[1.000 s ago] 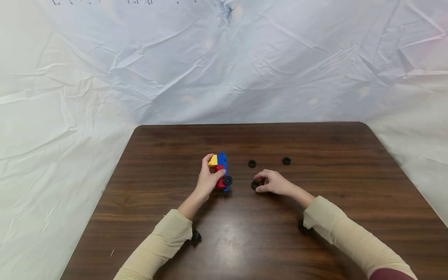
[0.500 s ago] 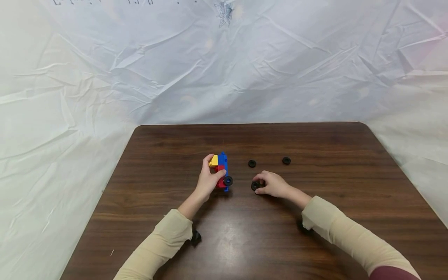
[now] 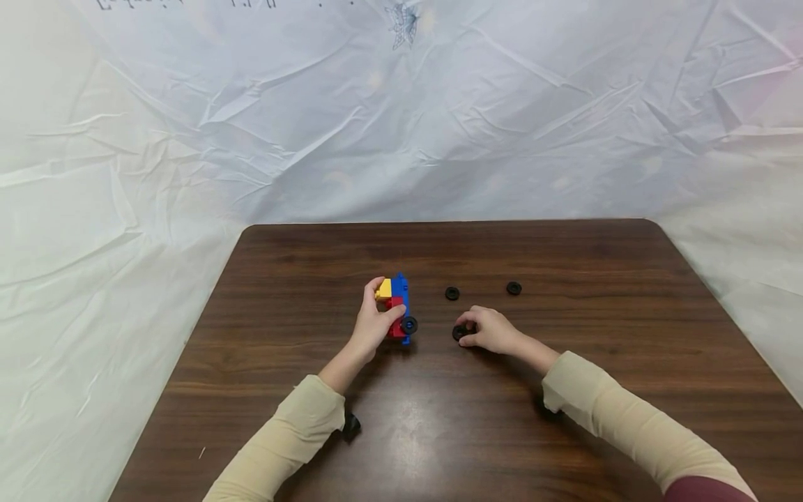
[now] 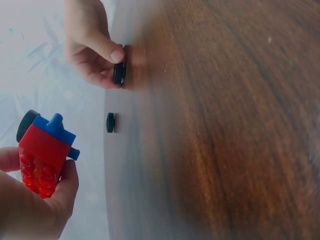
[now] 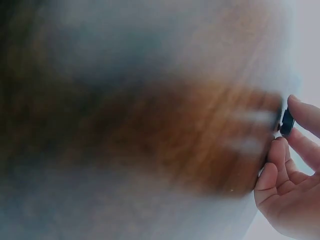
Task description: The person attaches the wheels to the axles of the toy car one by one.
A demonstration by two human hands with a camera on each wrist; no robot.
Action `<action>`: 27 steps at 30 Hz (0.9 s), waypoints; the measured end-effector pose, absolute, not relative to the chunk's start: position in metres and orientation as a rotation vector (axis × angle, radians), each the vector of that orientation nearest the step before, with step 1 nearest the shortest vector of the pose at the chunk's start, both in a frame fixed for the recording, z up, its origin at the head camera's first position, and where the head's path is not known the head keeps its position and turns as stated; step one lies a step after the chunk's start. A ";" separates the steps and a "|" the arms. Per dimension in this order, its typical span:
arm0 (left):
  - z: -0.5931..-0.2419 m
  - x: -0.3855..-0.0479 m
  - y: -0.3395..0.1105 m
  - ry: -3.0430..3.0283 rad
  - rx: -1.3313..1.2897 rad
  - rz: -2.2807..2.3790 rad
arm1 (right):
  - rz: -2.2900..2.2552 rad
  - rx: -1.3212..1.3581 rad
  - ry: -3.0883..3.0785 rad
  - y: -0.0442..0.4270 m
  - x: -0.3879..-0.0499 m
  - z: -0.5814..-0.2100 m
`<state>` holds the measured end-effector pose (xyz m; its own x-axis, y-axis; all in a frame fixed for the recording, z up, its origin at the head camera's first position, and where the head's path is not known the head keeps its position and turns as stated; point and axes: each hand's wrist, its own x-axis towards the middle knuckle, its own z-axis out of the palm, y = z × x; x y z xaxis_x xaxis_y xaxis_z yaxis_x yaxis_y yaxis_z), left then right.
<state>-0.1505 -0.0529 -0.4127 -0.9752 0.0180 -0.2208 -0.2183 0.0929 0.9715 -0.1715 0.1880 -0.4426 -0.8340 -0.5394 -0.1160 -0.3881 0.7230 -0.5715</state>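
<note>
My left hand [image 3: 370, 324] grips a toy vehicle of red, yellow and blue blocks [image 3: 398, 287], thumb on its near side. One black wheel [image 3: 409, 325] is on the vehicle's blue base, and the left wrist view shows the red block [image 4: 44, 152] with a black wheel [image 4: 26, 125] beside it. To the right, my right hand [image 3: 492, 330] pinches a loose black wheel [image 3: 459, 333] between thumb and fingers, low over the table. That wheel [image 5: 287, 123] stands on edge between the fingertips in the right wrist view.
Two more black wheels lie on the brown table [image 3: 301, 279], one [image 3: 452, 293] beyond my right hand and another [image 3: 514, 288] farther right. Black objects, partly hidden, show by both sleeves, one [image 3: 352, 427] at the left. White sheeting [image 3: 439, 139] hangs behind the table.
Both hands have barely moved. The wheel in my right hand has shifted very slightly, and my right forearm has drawn a little to the left.
</note>
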 end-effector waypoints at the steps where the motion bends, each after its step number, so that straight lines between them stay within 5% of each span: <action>1: -0.413 -0.151 -0.053 2.184 -0.201 1.995 | -0.803 -0.722 2.654 0.188 -0.172 -0.443; 27: -0.417 -0.150 -0.052 2.204 -0.208 1.962 | -1.141 -0.587 2.595 0.189 -0.189 -0.396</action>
